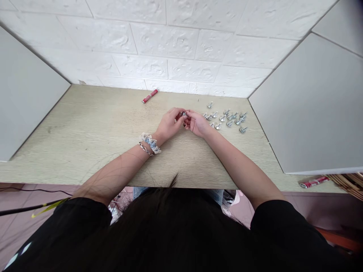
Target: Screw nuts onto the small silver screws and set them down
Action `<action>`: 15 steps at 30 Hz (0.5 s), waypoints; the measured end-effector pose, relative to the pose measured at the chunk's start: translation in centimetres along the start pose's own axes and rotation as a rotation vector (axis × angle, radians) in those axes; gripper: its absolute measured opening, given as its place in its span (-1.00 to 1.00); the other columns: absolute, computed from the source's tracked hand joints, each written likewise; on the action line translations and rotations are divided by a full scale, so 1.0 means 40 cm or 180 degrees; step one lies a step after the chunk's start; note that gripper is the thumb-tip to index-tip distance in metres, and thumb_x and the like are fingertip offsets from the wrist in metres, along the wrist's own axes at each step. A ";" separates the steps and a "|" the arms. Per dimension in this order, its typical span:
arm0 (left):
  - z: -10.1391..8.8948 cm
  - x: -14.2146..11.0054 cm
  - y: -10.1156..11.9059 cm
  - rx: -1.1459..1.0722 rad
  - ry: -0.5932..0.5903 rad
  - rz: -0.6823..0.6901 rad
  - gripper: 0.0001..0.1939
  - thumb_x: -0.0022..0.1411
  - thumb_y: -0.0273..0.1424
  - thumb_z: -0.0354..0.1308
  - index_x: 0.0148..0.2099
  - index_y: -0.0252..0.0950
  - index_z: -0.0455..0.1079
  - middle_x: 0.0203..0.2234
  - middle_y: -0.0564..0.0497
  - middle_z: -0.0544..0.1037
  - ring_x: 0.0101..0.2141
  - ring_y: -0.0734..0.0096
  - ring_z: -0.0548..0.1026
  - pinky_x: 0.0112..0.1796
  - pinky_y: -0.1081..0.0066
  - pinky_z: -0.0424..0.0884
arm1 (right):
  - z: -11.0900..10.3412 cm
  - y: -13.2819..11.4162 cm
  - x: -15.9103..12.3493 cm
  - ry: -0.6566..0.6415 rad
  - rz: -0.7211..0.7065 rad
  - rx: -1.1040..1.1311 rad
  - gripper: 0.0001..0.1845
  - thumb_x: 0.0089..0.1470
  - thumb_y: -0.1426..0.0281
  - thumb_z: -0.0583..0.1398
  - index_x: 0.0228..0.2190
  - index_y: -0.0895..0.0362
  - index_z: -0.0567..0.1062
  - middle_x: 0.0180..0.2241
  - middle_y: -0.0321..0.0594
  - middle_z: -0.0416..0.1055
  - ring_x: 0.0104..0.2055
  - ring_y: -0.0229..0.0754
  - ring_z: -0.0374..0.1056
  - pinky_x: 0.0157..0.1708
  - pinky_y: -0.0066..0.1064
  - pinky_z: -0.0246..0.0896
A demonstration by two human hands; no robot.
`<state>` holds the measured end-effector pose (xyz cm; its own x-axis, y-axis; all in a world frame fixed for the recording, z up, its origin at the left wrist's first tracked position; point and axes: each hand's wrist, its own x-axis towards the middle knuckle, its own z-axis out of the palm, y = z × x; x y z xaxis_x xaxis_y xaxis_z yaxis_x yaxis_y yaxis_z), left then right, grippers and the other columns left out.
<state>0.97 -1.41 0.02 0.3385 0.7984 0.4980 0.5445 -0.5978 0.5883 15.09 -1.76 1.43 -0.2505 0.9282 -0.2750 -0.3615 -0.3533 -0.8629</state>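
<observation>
Over the middle of the table my left hand [170, 123] and my right hand [197, 122] meet, fingertips to fingertips. Between them they pinch a small shiny metal bolt [183, 113], partly hidden by the fingers. Both hands are closed on it. Just right of my right hand lie several silver bolts [222, 118] with wide round heads and short threaded shanks. One bolt [210, 105] lies farther back than the others, and another bolt [243, 129] is at the right front of the group. A scrunchie [151, 143] and a chain bracelet [145, 149] are on my left wrist.
The pale wooden table [99, 124] ends at a white brick wall [181, 41]. White panels stand at left [25, 90] and right [312, 105]. A red tube [149, 96] lies near the wall. Another red tube [314, 182] lies at the front right beside a woven item [347, 184].
</observation>
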 end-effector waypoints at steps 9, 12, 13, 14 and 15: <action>0.004 -0.002 -0.001 -0.0040 -0.0025 0.0002 -0.79 0.27 -0.38 0.06 -0.07 -0.30 0.40 -0.30 0.01 0.53 -0.33 0.45 0.44 -0.21 0.39 0.38 | -0.007 0.003 0.002 -0.0072 -0.0126 0.0000 -0.84 -0.03 0.59 -0.02 -0.41 0.12 0.26 -0.63 -0.40 0.27 -0.63 -0.37 0.18 -0.63 -0.57 0.11; 0.002 -0.002 0.002 -0.0046 -0.0109 0.0000 -0.78 0.27 -0.35 0.06 -0.08 -0.30 0.41 -0.27 0.00 0.54 -0.31 0.43 0.45 -0.19 0.37 0.38 | -0.010 0.006 0.002 -0.0121 -0.0162 -0.0004 -0.79 -0.16 0.60 -0.02 -0.42 0.12 0.26 -0.60 -0.39 0.28 -0.61 -0.38 0.18 -0.59 -0.57 0.14; 0.001 -0.002 0.004 -0.0048 -0.0164 0.0000 -0.78 0.27 -0.34 0.07 -0.09 -0.30 0.41 -0.27 0.00 0.54 -0.31 0.43 0.45 -0.18 0.36 0.38 | -0.011 0.007 0.002 -0.0142 -0.0172 -0.0007 -0.78 -0.19 0.60 -0.01 -0.42 0.12 0.26 -0.59 -0.39 0.29 -0.59 -0.38 0.19 -0.58 -0.58 0.16; 0.000 -0.002 0.006 -0.0051 -0.0226 -0.0004 -0.79 0.26 -0.33 0.07 -0.11 -0.30 0.42 -0.28 0.00 0.54 -0.30 0.42 0.45 -0.17 0.36 0.38 | -0.011 0.007 0.002 -0.0153 -0.0176 -0.0007 -0.77 -0.21 0.60 -0.01 -0.42 0.12 0.26 -0.59 -0.39 0.28 -0.58 -0.38 0.20 -0.57 -0.58 0.17; 0.000 -0.001 0.007 -0.0058 -0.0291 -0.0012 -0.79 0.26 -0.33 0.07 -0.11 -0.30 0.42 -0.28 0.00 0.54 -0.29 0.41 0.45 -0.16 0.35 0.38 | -0.010 0.006 0.002 -0.0155 -0.0167 -0.0006 -0.77 -0.22 0.59 0.00 -0.43 0.12 0.26 -0.58 -0.39 0.28 -0.57 -0.38 0.20 -0.56 -0.59 0.17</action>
<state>1.10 -1.62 0.17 0.4055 0.8034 0.4361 0.5321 -0.5954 0.6020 15.33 -1.72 1.02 -0.2746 0.9386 -0.2087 -0.3736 -0.3041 -0.8763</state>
